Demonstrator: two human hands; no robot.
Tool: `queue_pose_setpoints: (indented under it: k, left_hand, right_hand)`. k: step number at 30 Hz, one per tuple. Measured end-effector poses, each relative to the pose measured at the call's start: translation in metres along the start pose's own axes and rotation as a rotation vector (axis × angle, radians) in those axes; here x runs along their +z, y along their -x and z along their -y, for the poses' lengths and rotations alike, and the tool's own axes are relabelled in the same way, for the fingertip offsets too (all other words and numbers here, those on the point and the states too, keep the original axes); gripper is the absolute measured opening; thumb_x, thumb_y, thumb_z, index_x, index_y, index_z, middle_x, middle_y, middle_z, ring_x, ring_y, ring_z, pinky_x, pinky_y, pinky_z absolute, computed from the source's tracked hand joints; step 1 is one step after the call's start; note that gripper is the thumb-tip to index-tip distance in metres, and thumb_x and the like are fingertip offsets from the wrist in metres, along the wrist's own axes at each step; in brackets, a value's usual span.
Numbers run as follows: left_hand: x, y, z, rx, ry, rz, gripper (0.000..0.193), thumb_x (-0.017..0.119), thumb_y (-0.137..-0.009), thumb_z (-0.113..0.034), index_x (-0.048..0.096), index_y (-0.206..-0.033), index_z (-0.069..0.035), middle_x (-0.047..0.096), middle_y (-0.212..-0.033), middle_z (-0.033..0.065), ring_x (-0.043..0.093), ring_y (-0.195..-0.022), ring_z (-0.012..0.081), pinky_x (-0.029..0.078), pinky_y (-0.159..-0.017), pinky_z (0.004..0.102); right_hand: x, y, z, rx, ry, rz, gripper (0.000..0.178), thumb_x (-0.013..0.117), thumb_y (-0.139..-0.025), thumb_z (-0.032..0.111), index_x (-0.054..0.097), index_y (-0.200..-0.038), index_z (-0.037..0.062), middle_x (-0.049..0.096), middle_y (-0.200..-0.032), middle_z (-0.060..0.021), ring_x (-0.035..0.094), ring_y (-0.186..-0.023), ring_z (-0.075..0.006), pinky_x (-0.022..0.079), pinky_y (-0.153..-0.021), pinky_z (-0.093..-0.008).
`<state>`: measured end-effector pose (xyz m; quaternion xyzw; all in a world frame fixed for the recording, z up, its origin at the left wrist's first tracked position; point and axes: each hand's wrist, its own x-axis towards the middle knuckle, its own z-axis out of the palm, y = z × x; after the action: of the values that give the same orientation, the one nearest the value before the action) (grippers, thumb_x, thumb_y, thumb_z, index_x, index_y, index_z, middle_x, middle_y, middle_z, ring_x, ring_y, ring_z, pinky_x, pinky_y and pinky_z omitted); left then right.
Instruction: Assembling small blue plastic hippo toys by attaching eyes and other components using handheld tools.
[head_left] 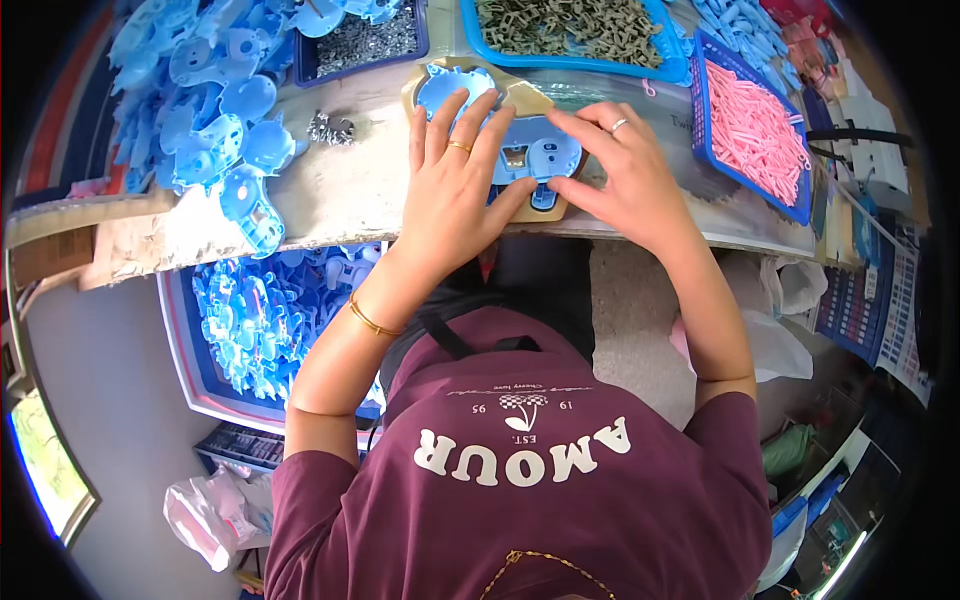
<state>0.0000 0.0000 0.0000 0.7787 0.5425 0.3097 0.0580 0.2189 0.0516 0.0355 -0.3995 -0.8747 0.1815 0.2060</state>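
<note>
A light blue plastic shell (pixel 548 150) with moulded ribs and openings lies in a tan holder (pixel 531 97) near the bench's front edge. Its round part (pixel 455 90) shows at the upper left, partly behind my fingers. My left hand (pixel 450 175) is laid over the left part of the shell, fingers stretched and spread, thumb resting by its lower edge. On the right end, my right hand (pixel 628 175) has its thumb and index finger against opposite edges of the shell. Whatever lies under my left palm is hidden.
Blue shells (pixel 215 110) are heaped at the left, and more fill a bin (pixel 190 370) below the bench. Along the back stand a tray of small silvery parts (pixel 365 45) and a blue tray of dark metal parts (pixel 570 30). A basket of pink sticks (pixel 755 130) stands right.
</note>
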Motion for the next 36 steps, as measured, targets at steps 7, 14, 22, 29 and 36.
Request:
queue_pose_setpoints:
  k: [7,14,22,29,36]
  left_hand:
    - [0.002,-0.005,-0.002,0.003,-0.018,0.021,0.065,0.075,-0.085,-0.034,0.052,-0.139,-0.006,0.049,-0.146,0.0122,0.04,-0.139,0.0356,0.025,-0.119,0.0569]
    - [-0.004,-0.01,-0.004,0.029,-0.067,0.034,0.059,0.075,-0.085,-0.034,0.058,-0.136,-0.009,0.053,-0.142,0.0115,0.044,-0.135,0.0354,0.028,-0.118,0.0552]
    - [-0.006,-0.009,-0.002,0.022,-0.09,0.063,0.057,0.075,-0.084,-0.034,0.061,-0.133,-0.01,0.056,-0.141,0.0101,0.047,-0.134,0.0346,0.033,-0.115,0.0546]
    - [-0.004,-0.007,0.003,0.031,-0.092,0.07,0.058,0.077,-0.084,-0.036,0.062,-0.134,-0.01,0.057,-0.141,0.0085,0.047,-0.133,0.0348,0.036,-0.113,0.0509]
    - [-0.007,-0.01,0.0,0.033,-0.101,0.103,0.059,0.078,-0.084,-0.036,0.061,-0.134,-0.009,0.057,-0.142,0.0078,0.046,-0.134,0.0357,0.038,-0.11,0.0486]
  right_hand:
    - [-0.001,-0.002,0.005,-0.041,0.193,-0.027,0.059,0.083,-0.074,0.024,0.067,-0.129,0.0102,0.061,-0.113,-0.006,0.057,-0.106,-0.0265,0.043,-0.09,-0.0392]
    - [-0.008,-0.005,0.012,-0.035,0.288,0.005,0.057,0.082,-0.073,0.026,0.068,-0.126,0.0099,0.06,-0.107,-0.0048,0.057,-0.101,-0.0243,0.042,-0.085,-0.0385]
    - [0.001,-0.005,0.018,0.018,0.301,0.008,0.058,0.08,-0.074,0.024,0.066,-0.127,0.0053,0.059,-0.103,-0.0039,0.057,-0.101,-0.0224,0.042,-0.084,-0.038]
    - [-0.026,-0.033,-0.025,0.08,-0.086,0.047,0.032,0.076,-0.083,0.022,0.073,-0.11,0.005,0.068,-0.099,-0.009,0.065,-0.094,-0.0282,0.051,-0.082,-0.038]
    - [-0.048,-0.083,-0.172,0.295,0.488,-0.294,0.018,0.071,-0.087,0.02,0.074,-0.103,0.0126,0.07,-0.103,-0.0084,0.068,-0.095,-0.0305,0.055,-0.078,-0.0422]
